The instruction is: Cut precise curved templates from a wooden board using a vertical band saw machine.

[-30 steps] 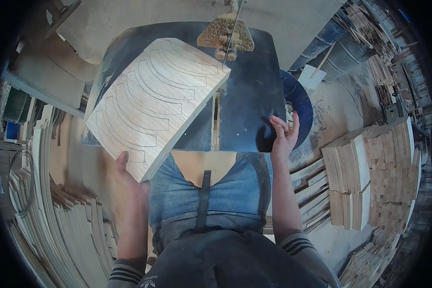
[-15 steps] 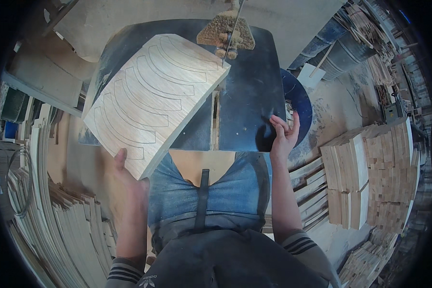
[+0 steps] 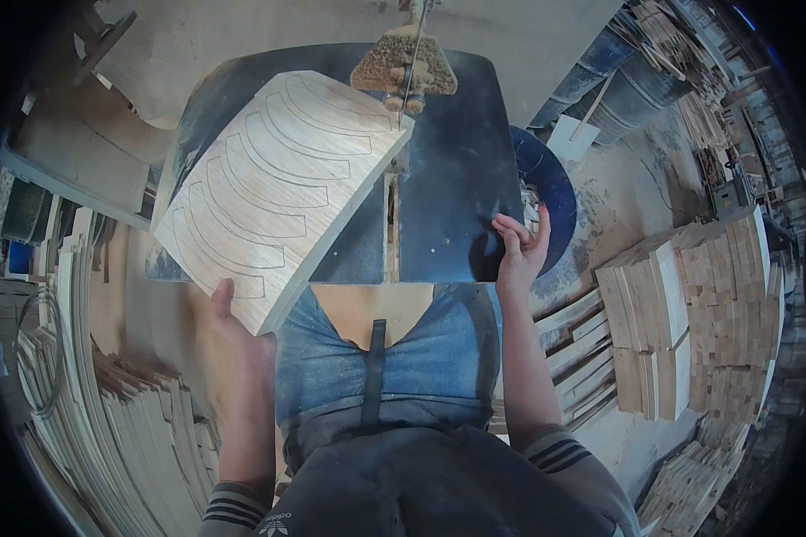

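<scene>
A thick pale wooden board (image 3: 269, 179) lies slanted on the dark band saw table (image 3: 457, 197), with several curved outlines drawn on its top. My left hand (image 3: 242, 331) grips the board's near corner, thumb on top and the other fingers hidden beneath. At the far right corner of the board stands the thin saw blade (image 3: 400, 116), under a sawdust-covered blade guide (image 3: 405, 67). My right hand (image 3: 521, 255) is at the table's near right edge, fingers apart and holding nothing; whether it touches the edge I cannot tell.
A blue round bin (image 3: 560, 192) with wood offcuts stands right of the table. Stacked wooden blocks (image 3: 725, 313) sit further right, and long planks (image 3: 125, 421) lean at the left. Dark barrels (image 3: 636, 98) stand at the far right. A slot (image 3: 390, 224) runs through the table.
The whole view has shifted slightly, so the table and saw guide appear a little further left. The hands and board keep nearly the same places relative to the table.
</scene>
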Available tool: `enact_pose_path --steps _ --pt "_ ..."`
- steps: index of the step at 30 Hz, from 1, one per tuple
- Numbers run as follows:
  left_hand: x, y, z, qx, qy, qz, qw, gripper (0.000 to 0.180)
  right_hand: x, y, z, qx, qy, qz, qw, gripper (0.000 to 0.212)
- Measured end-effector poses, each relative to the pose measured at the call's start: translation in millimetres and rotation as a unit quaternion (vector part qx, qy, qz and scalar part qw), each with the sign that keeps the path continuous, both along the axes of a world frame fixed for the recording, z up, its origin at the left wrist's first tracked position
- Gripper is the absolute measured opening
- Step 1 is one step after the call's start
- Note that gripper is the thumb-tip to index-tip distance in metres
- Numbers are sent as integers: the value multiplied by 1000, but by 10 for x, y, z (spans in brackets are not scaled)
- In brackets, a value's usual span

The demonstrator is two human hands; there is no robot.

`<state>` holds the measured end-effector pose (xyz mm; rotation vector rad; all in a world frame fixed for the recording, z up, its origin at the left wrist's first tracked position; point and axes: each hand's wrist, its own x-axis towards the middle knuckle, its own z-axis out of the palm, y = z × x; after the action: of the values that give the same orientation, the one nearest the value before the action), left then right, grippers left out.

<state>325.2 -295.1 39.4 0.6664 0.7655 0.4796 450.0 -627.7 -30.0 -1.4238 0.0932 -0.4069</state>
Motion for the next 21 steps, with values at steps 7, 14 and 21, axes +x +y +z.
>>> enact_pose_path --steps 7,14,21 --pt "-13 -15 -3 -17 -7 -7 1000 48 -1 14 -2 -18 1 -4 1000 65" --pt "5 -40 39 -24 -6 -1 1000 44 -6 4 -19 -30 -2 5 1000 65" --pt "-69 -79 108 62 44 -72 995 45 -10 -5 -10 -6 -13 -4 1000 75"
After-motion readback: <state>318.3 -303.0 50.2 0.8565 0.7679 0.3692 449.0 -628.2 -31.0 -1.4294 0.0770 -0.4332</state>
